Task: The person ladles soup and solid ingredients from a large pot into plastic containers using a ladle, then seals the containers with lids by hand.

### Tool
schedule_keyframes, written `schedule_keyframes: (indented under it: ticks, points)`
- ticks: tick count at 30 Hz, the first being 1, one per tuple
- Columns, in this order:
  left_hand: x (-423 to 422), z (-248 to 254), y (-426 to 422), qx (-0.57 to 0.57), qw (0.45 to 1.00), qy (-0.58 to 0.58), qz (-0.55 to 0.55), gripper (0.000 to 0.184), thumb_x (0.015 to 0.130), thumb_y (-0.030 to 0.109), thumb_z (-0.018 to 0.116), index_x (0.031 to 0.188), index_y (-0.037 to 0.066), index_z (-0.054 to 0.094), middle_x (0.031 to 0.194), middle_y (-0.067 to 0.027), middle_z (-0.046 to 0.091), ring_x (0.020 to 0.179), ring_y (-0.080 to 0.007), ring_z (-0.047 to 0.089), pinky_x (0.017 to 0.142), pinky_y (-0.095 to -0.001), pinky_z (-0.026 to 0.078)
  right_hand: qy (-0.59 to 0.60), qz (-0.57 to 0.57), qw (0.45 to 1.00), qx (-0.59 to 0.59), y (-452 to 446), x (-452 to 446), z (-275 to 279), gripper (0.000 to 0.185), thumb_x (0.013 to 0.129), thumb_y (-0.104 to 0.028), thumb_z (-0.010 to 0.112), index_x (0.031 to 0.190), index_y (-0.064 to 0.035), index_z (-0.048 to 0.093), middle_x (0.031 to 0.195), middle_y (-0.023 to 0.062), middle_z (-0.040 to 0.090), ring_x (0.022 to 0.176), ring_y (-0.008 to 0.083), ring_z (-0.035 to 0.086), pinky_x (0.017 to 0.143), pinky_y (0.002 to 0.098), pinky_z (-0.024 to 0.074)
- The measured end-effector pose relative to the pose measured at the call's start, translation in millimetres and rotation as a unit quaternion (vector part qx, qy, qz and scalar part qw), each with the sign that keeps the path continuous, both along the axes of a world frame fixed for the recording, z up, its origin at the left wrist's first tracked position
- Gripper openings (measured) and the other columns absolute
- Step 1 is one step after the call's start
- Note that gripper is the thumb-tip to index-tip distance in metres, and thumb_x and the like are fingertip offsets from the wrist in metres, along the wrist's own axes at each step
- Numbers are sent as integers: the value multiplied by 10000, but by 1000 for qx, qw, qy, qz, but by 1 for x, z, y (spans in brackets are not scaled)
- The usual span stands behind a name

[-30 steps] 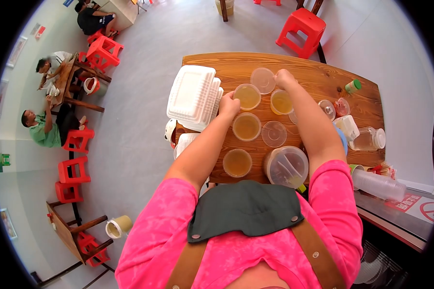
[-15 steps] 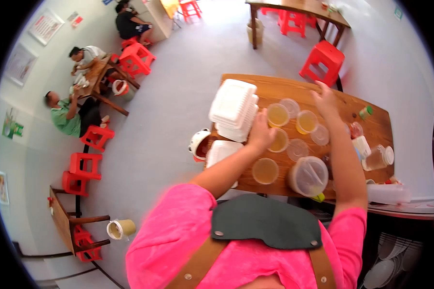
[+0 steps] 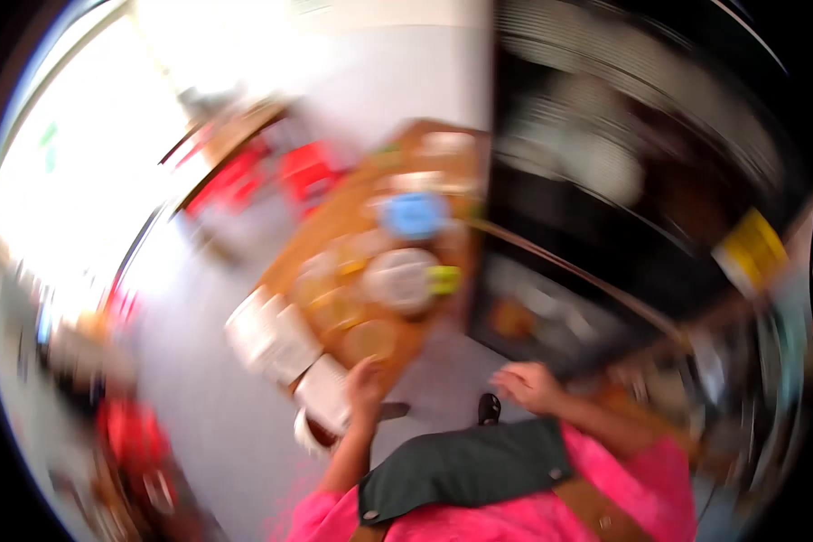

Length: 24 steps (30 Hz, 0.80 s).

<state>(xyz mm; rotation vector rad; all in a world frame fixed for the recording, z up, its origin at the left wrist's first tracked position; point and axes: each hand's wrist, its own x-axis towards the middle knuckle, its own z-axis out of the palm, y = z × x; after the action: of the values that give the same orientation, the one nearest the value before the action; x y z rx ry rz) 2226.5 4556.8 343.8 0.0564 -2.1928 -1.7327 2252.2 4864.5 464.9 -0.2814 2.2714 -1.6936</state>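
Note:
The view is smeared by motion. My left hand [image 3: 364,388] hovers at the near edge of the wooden table [image 3: 415,348], beside a white takeaway box [image 3: 323,393]; its fingers are too blurred to read. Off the table to the right, over the floor, my right hand [image 3: 528,387] has loosely bent fingers with nothing visible in them. A plastic cup of yellowish liquid [image 3: 370,340] stands just beyond my left hand. Farther in are more such cups [image 3: 334,307] and a clear pitcher [image 3: 399,280] with a lime-green handle. White takeaway boxes [image 3: 271,339] are stacked at the left edge.
A blue item [image 3: 415,215] sits farther along the table. Dark shelving [image 3: 569,172] with pale dishes rises at the right, with a yellow label [image 3: 752,253] near it. Red stools [image 3: 307,172] and another table [image 3: 230,144] are at the back left. A dark shoe [image 3: 489,408] shows below.
The view has swung right, bringing the dark shelving into sight. Both hands have drawn back from the cups towards my body, the right one now off the table.

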Motion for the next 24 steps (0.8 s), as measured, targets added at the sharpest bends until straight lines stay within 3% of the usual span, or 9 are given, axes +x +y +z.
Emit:
schedule_keyframes:
  ticks: [1,4,9,12,16,20,22,23,24]
  points:
    - [6,-25,-6,10,1000,-2,-9,301,804,12,460,1099,1,515,1007,-95,565,913,-183,539,781,-284,442,32,-29,999,16,18,18,-8,223,864,-247,509,840,-54,618,589,22,575,490,81,516,461,245,413]
    - [27,14,40,-35,996,61,-58,443,784,-33,431,1220,44,411,1142,-98,488,834,-149,491,723,-256,414,62,-159,985,9,68,81,-14,182,865,-197,508,901,-47,603,618,20,578,520,70,532,479,221,423]
    - [46,48,142,-22,989,17,-143,490,779,-73,446,1249,36,362,1093,-75,459,755,-117,459,663,-202,388,147,-441,885,-14,175,181,-37,155,834,-190,548,819,-40,584,641,37,559,573,94,543,529,243,431]
    - [68,48,215,-18,976,43,-213,478,788,-75,442,1247,28,358,1049,-63,448,747,-109,457,648,-198,388,204,-624,740,148,290,259,-29,88,814,-134,556,813,-46,558,682,26,556,619,96,516,556,240,428]
    - [114,45,330,-24,959,47,-278,450,791,-62,449,1228,12,373,1019,-77,429,753,-107,468,635,-217,405,257,-778,536,204,513,370,-26,92,802,-122,559,813,-30,556,658,24,544,602,98,500,563,228,420]
    - [160,15,441,-70,962,21,-262,423,774,-40,477,1189,2,408,1029,-79,426,736,-108,488,636,-221,413,130,-867,466,-118,732,450,-31,66,763,-103,555,736,-43,557,613,45,533,495,127,491,388,256,357]
    - [189,-8,473,-81,963,-45,-252,419,765,-36,491,1176,10,421,1057,-77,429,740,-104,501,621,-210,416,51,-837,506,-204,859,500,-107,110,751,-112,544,649,-82,515,579,50,513,437,136,459,325,264,294]
    - [208,-12,492,-74,950,-109,-282,417,757,-37,498,1165,16,431,1074,-79,431,746,-107,508,619,-211,422,74,-799,595,-53,876,511,-122,184,764,-131,529,592,-105,470,546,49,489,422,140,442,333,263,298]
    - [224,-14,507,-53,940,-167,-294,416,749,-38,505,1155,22,442,1091,-81,434,751,-111,515,617,-213,429,85,-806,523,-264,893,518,-125,148,787,-134,511,644,-103,497,585,51,504,458,158,460,361,279,333]
